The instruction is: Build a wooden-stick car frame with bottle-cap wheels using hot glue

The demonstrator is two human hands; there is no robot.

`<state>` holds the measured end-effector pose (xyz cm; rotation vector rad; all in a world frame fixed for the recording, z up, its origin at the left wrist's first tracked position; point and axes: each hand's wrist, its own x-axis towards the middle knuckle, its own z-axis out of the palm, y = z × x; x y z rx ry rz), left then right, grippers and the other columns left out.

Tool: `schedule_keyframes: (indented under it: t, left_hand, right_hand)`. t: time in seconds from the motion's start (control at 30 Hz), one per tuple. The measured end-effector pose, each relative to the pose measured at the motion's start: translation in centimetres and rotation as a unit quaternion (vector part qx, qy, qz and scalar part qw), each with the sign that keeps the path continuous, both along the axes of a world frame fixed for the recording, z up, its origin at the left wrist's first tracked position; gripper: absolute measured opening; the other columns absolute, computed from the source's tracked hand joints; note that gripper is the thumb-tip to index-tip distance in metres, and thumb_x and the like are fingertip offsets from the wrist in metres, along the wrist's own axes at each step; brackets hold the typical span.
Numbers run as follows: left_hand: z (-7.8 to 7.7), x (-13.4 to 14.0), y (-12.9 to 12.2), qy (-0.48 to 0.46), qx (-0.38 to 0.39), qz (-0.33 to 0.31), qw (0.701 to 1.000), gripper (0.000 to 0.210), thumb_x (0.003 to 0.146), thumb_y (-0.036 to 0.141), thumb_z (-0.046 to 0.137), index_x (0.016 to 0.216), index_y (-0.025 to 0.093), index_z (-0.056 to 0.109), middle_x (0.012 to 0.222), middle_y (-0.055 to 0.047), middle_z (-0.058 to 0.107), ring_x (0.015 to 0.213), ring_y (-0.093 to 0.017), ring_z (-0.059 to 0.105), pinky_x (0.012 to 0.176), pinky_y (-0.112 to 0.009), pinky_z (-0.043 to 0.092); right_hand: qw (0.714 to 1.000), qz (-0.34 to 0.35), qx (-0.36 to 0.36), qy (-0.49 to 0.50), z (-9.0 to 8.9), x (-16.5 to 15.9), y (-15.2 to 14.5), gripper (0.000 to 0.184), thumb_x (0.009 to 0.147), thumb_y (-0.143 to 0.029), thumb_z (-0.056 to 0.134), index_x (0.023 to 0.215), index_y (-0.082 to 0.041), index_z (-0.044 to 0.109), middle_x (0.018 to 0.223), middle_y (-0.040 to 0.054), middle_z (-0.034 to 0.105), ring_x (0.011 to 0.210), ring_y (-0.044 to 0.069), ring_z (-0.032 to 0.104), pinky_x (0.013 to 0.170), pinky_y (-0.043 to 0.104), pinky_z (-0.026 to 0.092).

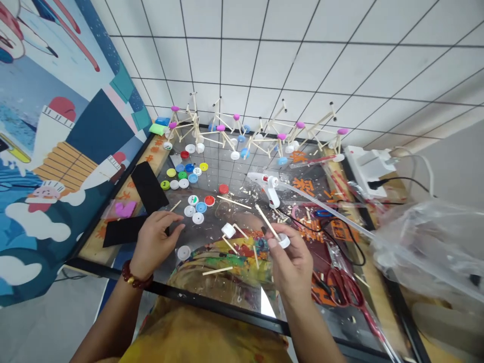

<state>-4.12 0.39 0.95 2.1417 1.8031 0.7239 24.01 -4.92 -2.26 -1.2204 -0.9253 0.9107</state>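
One bare left hand (pixel 156 241) hovered above the near left of the table, its thumb and fingers curved apart with nothing between them; a dark red beaded bracelet (pixel 138 279) circled the wrist. Across from it, the right hand (pixel 294 262) pinched a white cap (pixel 283 241) between thumb and fingers, and a pale wooden stick (pixel 266 222) slanted up and leftward from that cap, over the near right part of the table. The table's black rim (pixel 212 307) ran below both hands.

Just right of the right hand lay red-handled scissors (pixel 346 288). Between the hands, a loose stick (pixel 217 270) lay nearest the rim, with a second white cap (pixel 228 230) beyond it, thin sticks extending from it. A single white disc (pixel 184 253) sat just beside the left hand, near a black strip (pixel 123 232) that the hand partly covered.

Farther on, five caps (pixel 201 207) clustered in white, red and blue, with a larger, multicoloured group (pixel 182 175) behind them. To their right, a white glue gun (pixel 266 186) stood among pale scraps, its nozzle pointing left. At the far edge, a row of stick models (pixel 221 128) with pink and blue parts stood before the tiled wall (pixel 242 60).
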Motion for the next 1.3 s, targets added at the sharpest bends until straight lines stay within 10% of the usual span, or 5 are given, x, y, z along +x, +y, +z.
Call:
schedule_keyframes:
  t: [0.33, 0.8, 1.3]
  left_hand:
    - [0.7, -0.8, -3.3, 0.042, -0.209, -0.102, 0.972, 0.054, 0.071, 0.035, 0.077, 0.122, 0.023, 0.063, 0.120, -0.010, 0.062, 0.105, -0.027, 0.061, 0.090, -0.038, 0.048]
    - [1.3, -3.5, 0.2, 0.319, -0.103, 0.102, 0.937, 0.030, 0.089, 0.036, 0.049, 0.091, 0.018, 0.073, 0.092, -0.012, 0.066, 0.087, -0.030, 0.062, 0.071, -0.038, 0.043]
    - [-0.7, -4.5, 0.2, 0.332, -0.124, 0.079, 0.932, 0.030, 0.091, 0.029, 0.041, 0.083, 0.017, 0.067, 0.086, -0.014, 0.069, 0.074, -0.028, 0.063, 0.061, -0.036, 0.039]
  right_hand:
    - [1.000, 0.027, -0.014, 0.008, 0.2, -0.5, -0.3, 0.023, 0.084, -0.030, 0.070, 0.107, -0.027, 0.067, 0.086, 0.0011, 0.064, 0.074, 0.015, 0.057, 0.068, 0.026, 0.046]
    - [1.000, 0.011, 0.001, -0.013, -0.4, 0.0, -0.3, 0.024, 0.084, -0.032, 0.069, 0.107, -0.026, 0.066, 0.086, 0.0017, 0.064, 0.074, 0.016, 0.059, 0.068, 0.028, 0.048]
    - [0.996, 0.060, 0.013, -0.057, 1.0, -1.2, -0.3, 0.018, 0.086, -0.030, 0.065, 0.103, -0.023, 0.065, 0.079, 0.0000, 0.064, 0.067, 0.014, 0.059, 0.061, 0.024, 0.050]
